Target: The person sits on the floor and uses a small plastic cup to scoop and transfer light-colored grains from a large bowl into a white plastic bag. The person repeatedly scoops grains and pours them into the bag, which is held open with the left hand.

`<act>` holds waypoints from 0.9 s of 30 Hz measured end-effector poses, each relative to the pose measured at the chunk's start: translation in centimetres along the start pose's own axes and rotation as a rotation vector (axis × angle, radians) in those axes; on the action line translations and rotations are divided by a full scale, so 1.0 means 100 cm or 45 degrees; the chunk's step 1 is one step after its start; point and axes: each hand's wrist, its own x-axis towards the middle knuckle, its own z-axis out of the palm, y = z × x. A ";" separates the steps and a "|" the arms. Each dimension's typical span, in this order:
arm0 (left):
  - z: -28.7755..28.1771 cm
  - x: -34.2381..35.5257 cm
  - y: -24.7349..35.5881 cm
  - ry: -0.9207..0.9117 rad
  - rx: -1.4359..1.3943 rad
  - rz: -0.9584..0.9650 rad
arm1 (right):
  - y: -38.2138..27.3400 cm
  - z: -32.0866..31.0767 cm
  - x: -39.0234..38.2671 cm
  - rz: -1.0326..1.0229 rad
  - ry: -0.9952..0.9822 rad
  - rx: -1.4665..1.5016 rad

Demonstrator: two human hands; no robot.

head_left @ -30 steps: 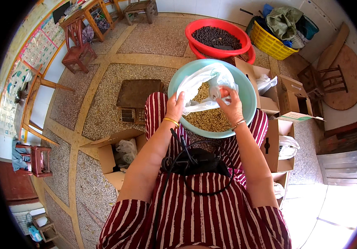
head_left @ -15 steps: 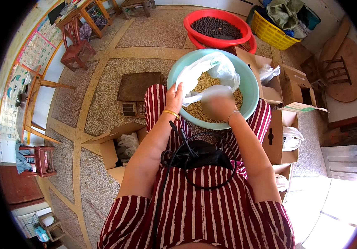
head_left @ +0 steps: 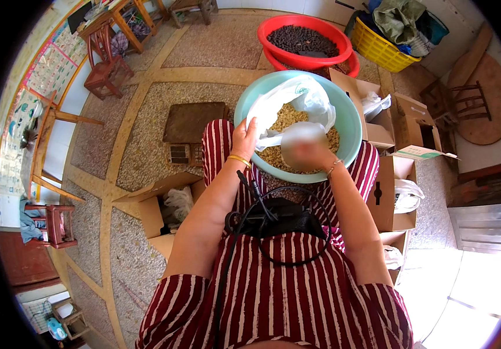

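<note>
Here the left hand (head_left: 244, 138) pinches the edge of a white plastic bag (head_left: 290, 107), fingers pressed together on the film. The bag lies open inside a teal basin (head_left: 349, 125) of pale beans (head_left: 273, 156) on the person's lap. The right hand (head_left: 304, 152), at the basin's 6 o'clock, is blurred; whether its fingers close on the bag I cannot tell. A red basin (head_left: 273, 30) of dark beans sits at 12 o'clock.

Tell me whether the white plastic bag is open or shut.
Open: the left hand holds the white plastic bag mouth apart over the teal basin.
</note>
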 end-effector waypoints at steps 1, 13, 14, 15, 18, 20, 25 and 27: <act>0.000 -0.001 0.004 -0.001 0.034 -0.013 | 0.001 -0.002 -0.001 0.026 -0.008 0.096; 0.000 0.000 -0.006 0.033 -0.028 0.048 | -0.050 -0.029 -0.032 0.175 0.111 0.897; 0.000 0.000 -0.008 0.038 -0.053 0.053 | -0.060 -0.031 -0.031 0.197 0.173 0.891; -0.001 -0.001 -0.009 0.046 -0.078 0.058 | -0.064 -0.032 -0.029 0.218 0.232 0.884; 0.004 0.001 0.000 0.022 -0.006 0.019 | -0.035 -0.039 -0.009 -0.098 0.401 0.352; 0.000 0.000 -0.002 0.026 0.020 0.009 | -0.046 -0.040 0.002 -0.113 0.522 -0.044; -0.001 -0.002 0.008 0.066 0.078 0.006 | -0.085 -0.030 0.022 -0.265 0.733 -0.475; 0.000 -0.003 0.002 0.073 0.007 0.001 | -0.100 -0.029 0.024 -0.345 0.740 -0.622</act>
